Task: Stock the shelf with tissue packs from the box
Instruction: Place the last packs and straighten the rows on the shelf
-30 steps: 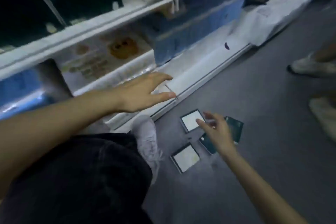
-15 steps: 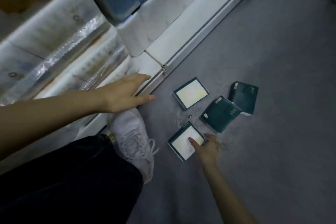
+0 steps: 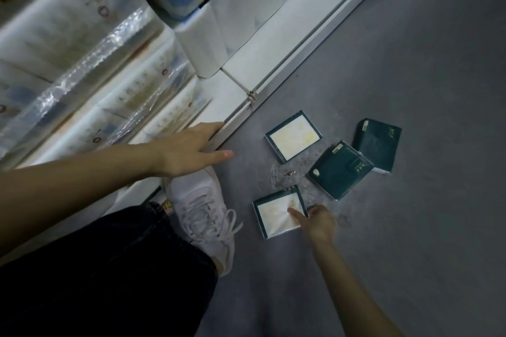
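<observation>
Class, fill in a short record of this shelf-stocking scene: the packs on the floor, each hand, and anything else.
floor: four packs lie on it
pale side up: near pale pack, far pale pack
dark green: middle dark pack, right dark pack
left hand: flat on shelf edge
right hand: pinches near pale pack
other: white shoe

Floor (image 3: 397, 90): grey, matt, faintly speckled.
Shelf edge (image 3: 301, 54): white, smooth, low sheen.
Shelf bundles (image 3: 82, 84): clear plastic film, glossy, crinkled.
Near pack (image 3: 273, 216), far pack (image 3: 294, 135): soft wrap, pale faces; the near one is creased.
Middle green pack (image 3: 339, 169), right green pack (image 3: 379, 145): dark, dull sheen.
Trousers (image 3: 95, 268): dark matt cloth.
Shoe (image 3: 202, 213): white, cord laces.
</observation>
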A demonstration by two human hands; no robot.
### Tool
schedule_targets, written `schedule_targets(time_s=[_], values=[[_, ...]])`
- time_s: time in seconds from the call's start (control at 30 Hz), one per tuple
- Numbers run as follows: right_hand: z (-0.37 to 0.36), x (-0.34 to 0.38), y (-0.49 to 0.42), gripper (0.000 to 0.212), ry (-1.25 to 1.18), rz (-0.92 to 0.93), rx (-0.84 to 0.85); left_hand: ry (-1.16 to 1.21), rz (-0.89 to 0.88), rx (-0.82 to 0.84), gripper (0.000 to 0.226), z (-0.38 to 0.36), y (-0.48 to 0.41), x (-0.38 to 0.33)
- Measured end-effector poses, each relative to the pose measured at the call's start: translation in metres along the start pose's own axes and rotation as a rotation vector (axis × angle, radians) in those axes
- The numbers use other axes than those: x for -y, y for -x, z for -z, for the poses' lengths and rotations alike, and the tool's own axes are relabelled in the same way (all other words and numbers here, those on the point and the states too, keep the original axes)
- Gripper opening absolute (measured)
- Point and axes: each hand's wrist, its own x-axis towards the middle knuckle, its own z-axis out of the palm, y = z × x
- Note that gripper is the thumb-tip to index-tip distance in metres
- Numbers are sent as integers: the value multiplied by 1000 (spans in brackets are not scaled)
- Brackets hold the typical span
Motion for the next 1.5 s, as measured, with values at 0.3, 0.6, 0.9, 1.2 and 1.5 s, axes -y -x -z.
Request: schedule_targets(time_s=[0.3,0.6,0.9,1.2,1.5], values=[[12,7,21,40,-312,16,23,17,23,16,80,4,7,-8],[72,81,89,32,-714,245,-13,99,-25,-128,93,47,67,-48],[139,170,206,33,-982,636,88,379,-170,-405,83,72,180,-77],[177,204,330,64,-827,1028,227,629,-295,-690,42,85,303,-96],[147,237,442,33,-691,1358,246,639,-164,-1027,84,59,435,-49]])
